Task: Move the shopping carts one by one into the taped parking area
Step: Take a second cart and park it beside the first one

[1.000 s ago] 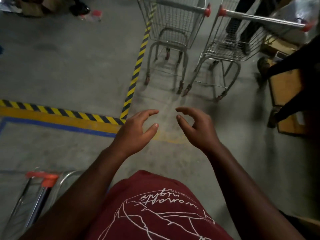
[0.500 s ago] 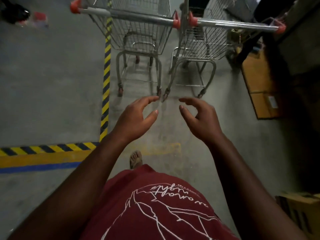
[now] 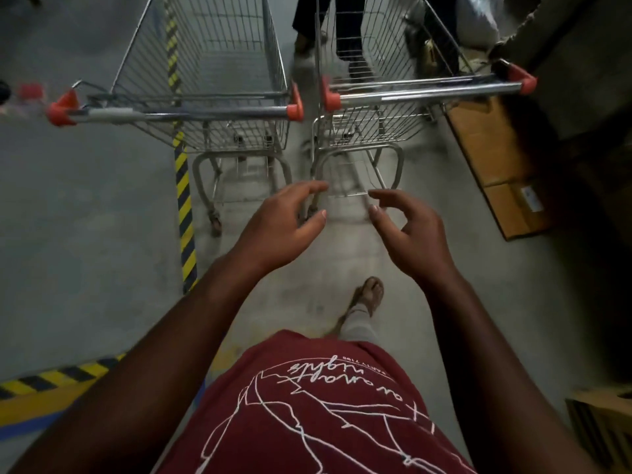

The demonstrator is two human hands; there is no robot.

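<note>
We're facing two shopping carts, left cart (image 3: 205,77) and right cart (image 3: 386,73), both pointing lengthwise away; left hand (image 3: 284,227) and right hand (image 3: 410,230) are hovering, grips loose, holding nothing.

1. dim indoor light, muted colours; floor (image 3: 102,217) grey and evenly lit
2. right edge falls into deep shadow
3. motion blur on right cart's handle (image 3: 427,92) and the red thing at far left
4. wide-angle bending at edges; forearms stretched
</note>
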